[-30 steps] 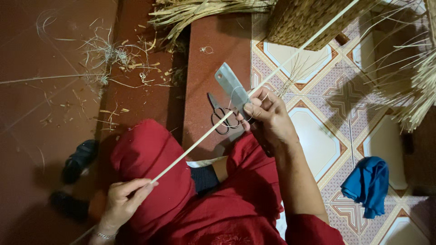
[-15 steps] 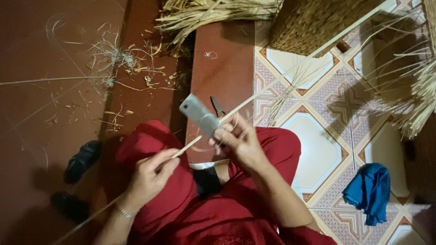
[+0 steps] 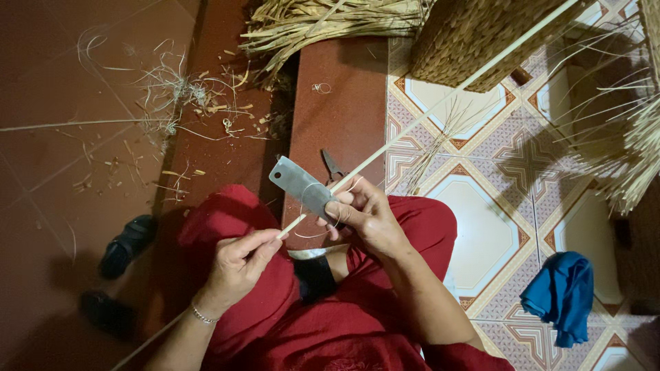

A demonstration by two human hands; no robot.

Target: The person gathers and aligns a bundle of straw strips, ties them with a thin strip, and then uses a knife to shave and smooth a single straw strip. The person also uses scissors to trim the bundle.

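Note:
My right hand (image 3: 368, 216) grips a flat grey metal blade (image 3: 297, 183), its edge laid against a long pale cane strip (image 3: 440, 99). The strip runs from the upper right down across my lap to the lower left. My left hand (image 3: 237, 261) pinches the strip just below the blade. Thin curled shavings hang around my right fingers. I sit in red clothing, knees apart. A pair of scissors (image 3: 333, 165) lies on the red step just behind the blade.
A woven basket (image 3: 481, 41) stands at the top, with a bundle of dry straw (image 3: 323, 24) to its left. More straw fans in at the right edge (image 3: 632, 137). Shavings litter the red floor (image 3: 172, 103). A blue cloth (image 3: 560, 295) lies on the patterned tiles. Dark sandals (image 3: 127, 240) sit at the left.
My left hand has slid up the strip toward the blade. My right hand with the blade has moved left and down along the strip, and the two hands are now close together.

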